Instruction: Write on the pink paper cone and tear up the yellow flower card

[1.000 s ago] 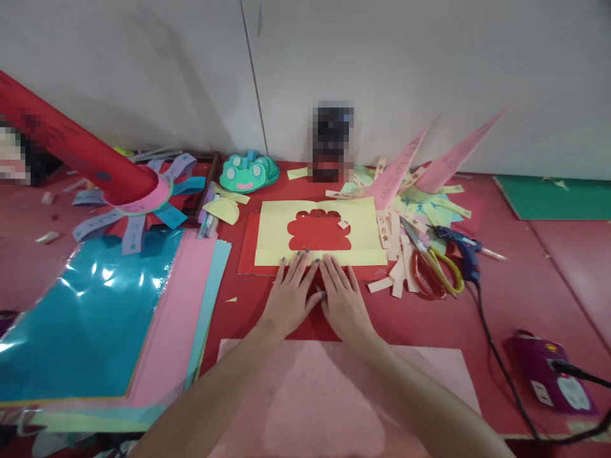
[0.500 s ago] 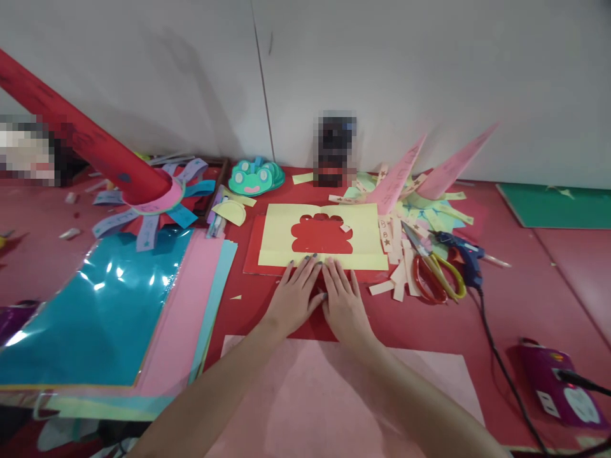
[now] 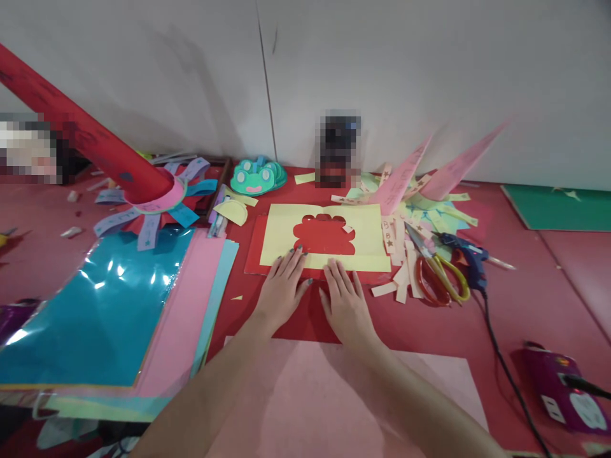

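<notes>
Wore dk, approx. blue-grey nail polish (image 3: 309, 280) on L hand (image 3: 279, 294); couldn't make out nail col. on R hand (image 3: 348, 306). Showed both forearms (image 3: 210, 381) bare & slim.

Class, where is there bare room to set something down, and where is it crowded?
Red tabletop looks mostly bare between the glue gun, green board and purple socket box. Right of the yellow paper is crowded with paper strips and scissors.

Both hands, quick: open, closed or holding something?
Left hand: open, fingers on the yellow sheet, holding nothing.
Right hand: open, fingers on the yellow sheet's near edge, holding nothing.
</notes>
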A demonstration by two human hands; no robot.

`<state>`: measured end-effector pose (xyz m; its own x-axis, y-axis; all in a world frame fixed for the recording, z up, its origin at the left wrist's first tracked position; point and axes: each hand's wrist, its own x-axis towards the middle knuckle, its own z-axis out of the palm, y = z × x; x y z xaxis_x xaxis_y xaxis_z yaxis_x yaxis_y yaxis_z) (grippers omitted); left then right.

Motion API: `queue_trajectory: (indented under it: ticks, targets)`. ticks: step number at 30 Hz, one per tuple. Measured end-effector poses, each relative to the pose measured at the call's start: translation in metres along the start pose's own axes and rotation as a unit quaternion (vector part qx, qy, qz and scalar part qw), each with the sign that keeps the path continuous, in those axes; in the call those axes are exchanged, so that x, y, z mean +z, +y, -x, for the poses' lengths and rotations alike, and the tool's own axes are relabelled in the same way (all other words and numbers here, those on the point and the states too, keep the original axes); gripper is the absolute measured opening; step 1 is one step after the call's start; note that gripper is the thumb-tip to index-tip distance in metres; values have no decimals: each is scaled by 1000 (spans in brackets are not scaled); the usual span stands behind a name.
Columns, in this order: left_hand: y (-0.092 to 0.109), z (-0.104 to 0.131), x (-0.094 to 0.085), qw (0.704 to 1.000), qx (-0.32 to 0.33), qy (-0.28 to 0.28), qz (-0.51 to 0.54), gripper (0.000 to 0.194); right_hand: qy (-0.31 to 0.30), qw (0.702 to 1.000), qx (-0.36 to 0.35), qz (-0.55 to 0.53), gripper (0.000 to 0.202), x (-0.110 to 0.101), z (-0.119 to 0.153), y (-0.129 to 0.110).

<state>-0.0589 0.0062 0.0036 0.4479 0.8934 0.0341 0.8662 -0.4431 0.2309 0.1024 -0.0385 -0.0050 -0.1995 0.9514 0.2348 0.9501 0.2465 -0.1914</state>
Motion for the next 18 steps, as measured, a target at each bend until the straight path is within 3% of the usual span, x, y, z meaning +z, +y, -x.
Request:
queue_trajectory:
  ticks: [13,18]
  targets:
    - [-1,1,-4,998,-40,33,-46,50,0,1000,6,-4,46,-1,-1,-3]
    - [13,9,-2,998,44,14,-46,46,-23,1000,6,-11,49,-3,-2,-4]
